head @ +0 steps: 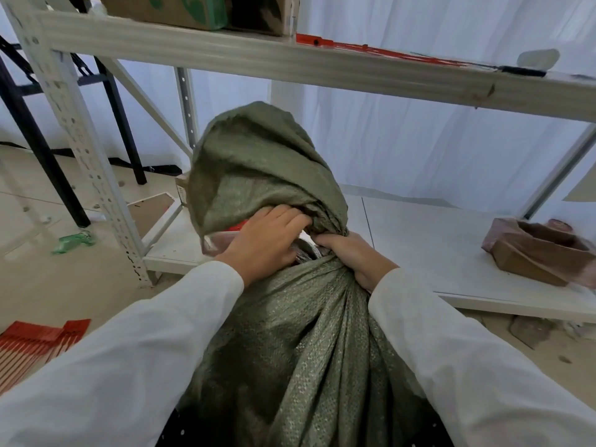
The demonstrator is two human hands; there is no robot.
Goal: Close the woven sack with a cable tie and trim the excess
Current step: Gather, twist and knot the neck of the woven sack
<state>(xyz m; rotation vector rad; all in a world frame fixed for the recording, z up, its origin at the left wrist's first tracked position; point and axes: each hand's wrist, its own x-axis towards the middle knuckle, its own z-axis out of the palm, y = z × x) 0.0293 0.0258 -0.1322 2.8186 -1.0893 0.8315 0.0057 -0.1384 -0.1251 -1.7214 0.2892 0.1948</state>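
no readable text anywhere, green printed shapes on the cardboard box (167, 9) on the top shelf (290, 59) too cropped and blurred to make out, no labels, brands or numbers legible elsewhere

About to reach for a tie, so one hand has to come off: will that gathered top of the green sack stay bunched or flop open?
Likely to flop: the loose top of the woven sack already droops in soft folds above the neck. The right hand grips the neck tight, so that may hold alone. The left hand is bunching cloth that will probably spring loose.
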